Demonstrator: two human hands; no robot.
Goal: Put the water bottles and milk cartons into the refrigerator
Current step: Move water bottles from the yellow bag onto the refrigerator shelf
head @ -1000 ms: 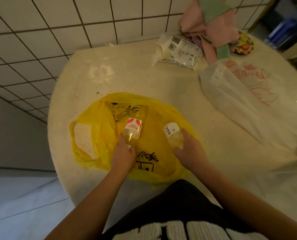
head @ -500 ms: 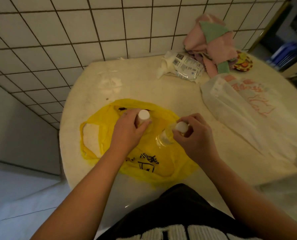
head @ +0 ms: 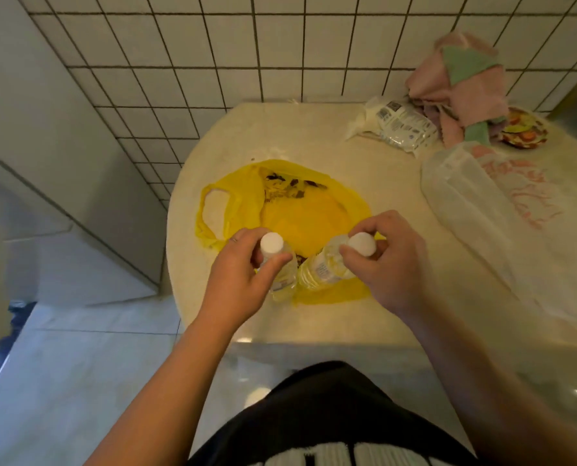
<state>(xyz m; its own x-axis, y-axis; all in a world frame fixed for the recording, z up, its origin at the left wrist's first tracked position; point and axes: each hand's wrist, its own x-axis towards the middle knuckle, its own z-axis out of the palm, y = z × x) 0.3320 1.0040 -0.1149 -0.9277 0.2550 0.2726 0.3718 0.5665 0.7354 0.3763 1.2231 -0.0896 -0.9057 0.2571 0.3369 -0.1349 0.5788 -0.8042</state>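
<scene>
Two clear water bottles with white caps are held above the flattened yellow plastic bag (head: 300, 210) on the round table. My left hand (head: 240, 280) grips the neck of the left bottle (head: 282, 274), cap up. My right hand (head: 391, 264) pinches the neck of the right bottle (head: 320, 270), which tilts with its body pointing down and left. The two bottles almost touch near the table's front edge. No milk carton or refrigerator is in view.
The round beige table (head: 280, 136) stands against a tiled wall. A white printed plastic bag (head: 475, 210) lies at the right. A white packet (head: 398, 126), a pile of pink and green cloths (head: 462, 82) and a small patterned dish (head: 526, 129) sit at the back right.
Both hands have lifted the bottles off the yellow bag and drawn them toward me. The bag now lies flat and empty. The camera has tilted further down.
</scene>
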